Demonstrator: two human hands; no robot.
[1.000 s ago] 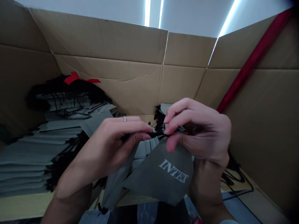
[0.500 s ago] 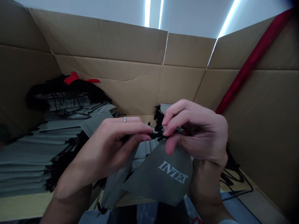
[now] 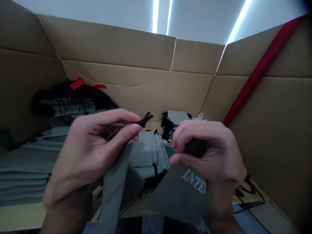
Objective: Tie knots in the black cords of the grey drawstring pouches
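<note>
My left hand (image 3: 104, 139) pinches a black cord (image 3: 143, 122) between thumb and forefinger, its knotted, split end sticking out past the fingertips. Grey fabric (image 3: 114, 185) hangs below this hand; I cannot tell whether it joins the bag on the right. My right hand (image 3: 207, 149) is closed on the upper part of a grey drawstring bag (image 3: 175, 198) with white lettering, of which "INTE" shows. The fingers hide the bag's top edge. Between and behind the hands stands a row of folded grey bags (image 3: 143, 152) with black cords.
Piled grey bags (image 3: 29, 162) fill the left side, with black cords and a red strip (image 3: 77, 83) on the pile behind. A smaller stack (image 3: 177, 116) stands at the back. Cardboard walls (image 3: 136, 74) enclose the table (image 3: 21, 216). Loose black cord (image 3: 253, 201) lies at right.
My hands have moved apart from where they met at the black cord. The left went left and up with the knotted end; the right moved slightly right with the lettered bag.
</note>
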